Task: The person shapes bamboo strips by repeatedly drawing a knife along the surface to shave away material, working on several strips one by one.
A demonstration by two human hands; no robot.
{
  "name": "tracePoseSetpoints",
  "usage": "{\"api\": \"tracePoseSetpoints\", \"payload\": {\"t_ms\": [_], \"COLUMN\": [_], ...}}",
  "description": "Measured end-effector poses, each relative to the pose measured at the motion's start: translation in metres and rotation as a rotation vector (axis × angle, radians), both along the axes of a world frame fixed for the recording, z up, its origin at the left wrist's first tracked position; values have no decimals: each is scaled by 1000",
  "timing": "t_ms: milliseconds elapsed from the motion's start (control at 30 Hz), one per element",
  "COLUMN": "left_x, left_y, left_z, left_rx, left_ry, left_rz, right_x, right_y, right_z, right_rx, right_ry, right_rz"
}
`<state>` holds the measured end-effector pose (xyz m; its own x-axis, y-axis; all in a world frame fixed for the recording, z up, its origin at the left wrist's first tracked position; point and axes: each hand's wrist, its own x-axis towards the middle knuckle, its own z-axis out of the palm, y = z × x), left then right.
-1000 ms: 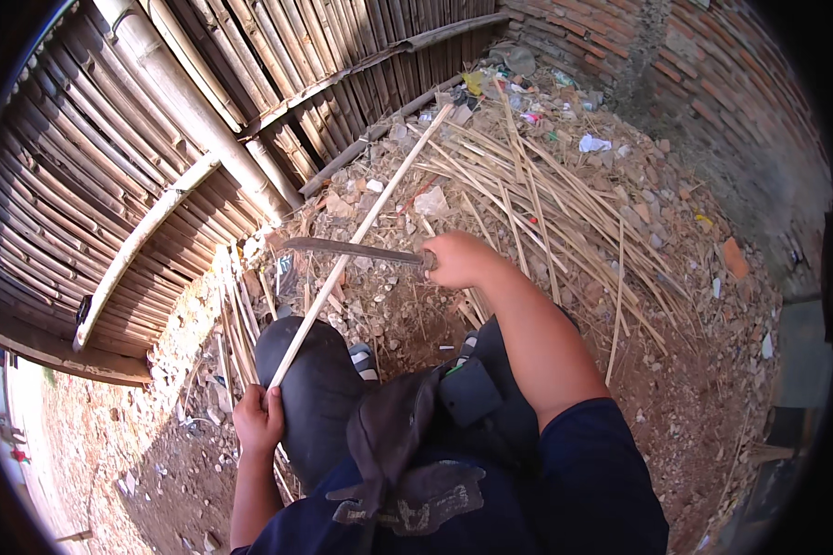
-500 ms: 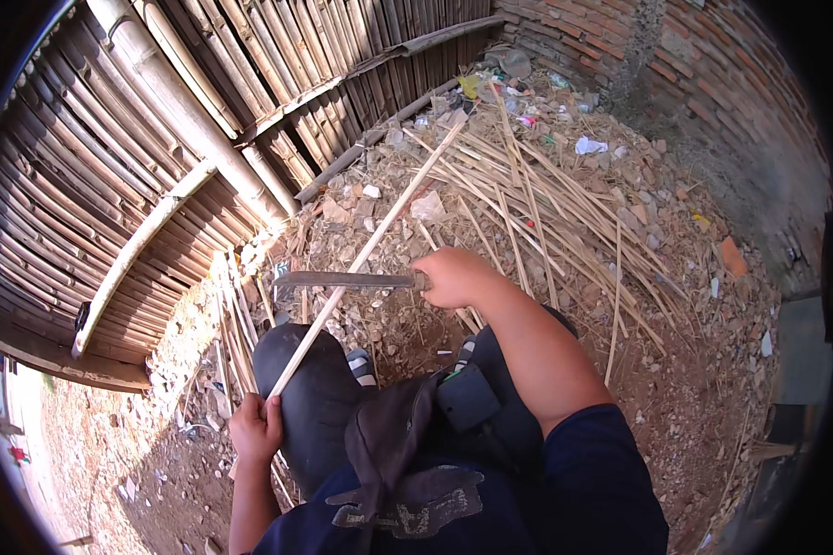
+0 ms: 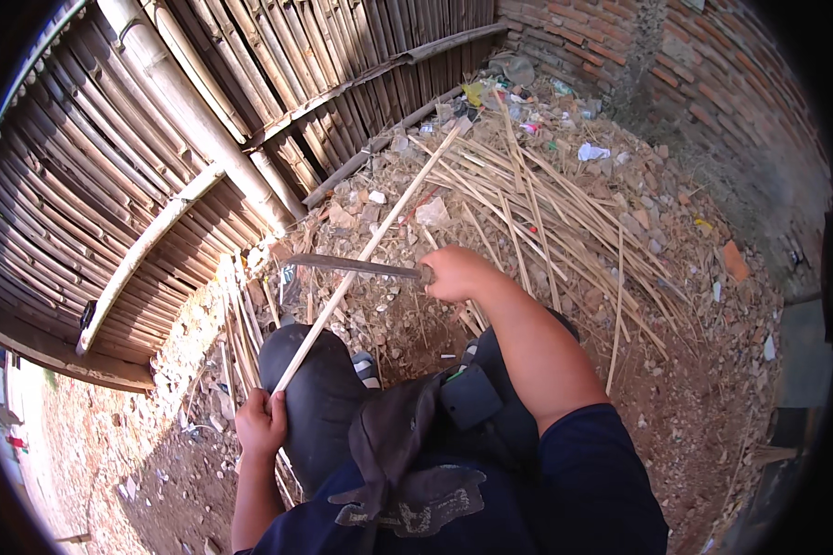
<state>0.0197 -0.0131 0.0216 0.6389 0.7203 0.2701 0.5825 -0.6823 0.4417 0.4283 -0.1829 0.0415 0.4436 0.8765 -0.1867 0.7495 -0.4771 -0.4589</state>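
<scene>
A long pale bamboo strip (image 3: 393, 213) slants from beside my left thigh up and away to the right. Its near end is in my left hand (image 3: 262, 421), closed round it with the thumb on top. My right hand (image 3: 455, 274) is wrapped round the handle of a machete (image 3: 356, 265), most of the handle hidden in the fist. The dark blade points left and crosses the strip about midway along it; whether it cuts in or only rests there I cannot tell.
A heap of split bamboo strips (image 3: 551, 217) lies ahead to the right, and more strips (image 3: 238, 324) lie left of my knee. A bamboo fence (image 3: 93, 213) rises on the left, a brick wall (image 3: 713, 83) at the far right. Rubble and litter cover the ground.
The machete blade has tilted, its tip now higher than before, and its handle end shifted slightly right. My left hand still holds the strip's near end. The whole view has shifted a little.
</scene>
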Motion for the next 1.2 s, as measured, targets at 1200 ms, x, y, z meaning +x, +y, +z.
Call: {"api": "tracePoseSetpoints", "payload": {"t_ms": [1200], "left_x": [-5], "left_y": [9], "left_z": [-13], "left_rx": [-49], "left_ry": [-47], "left_rz": [-21], "right_x": [0], "right_y": [-2], "right_z": [2], "right_rx": [87], "right_ry": [90], "right_rz": [-3]}}
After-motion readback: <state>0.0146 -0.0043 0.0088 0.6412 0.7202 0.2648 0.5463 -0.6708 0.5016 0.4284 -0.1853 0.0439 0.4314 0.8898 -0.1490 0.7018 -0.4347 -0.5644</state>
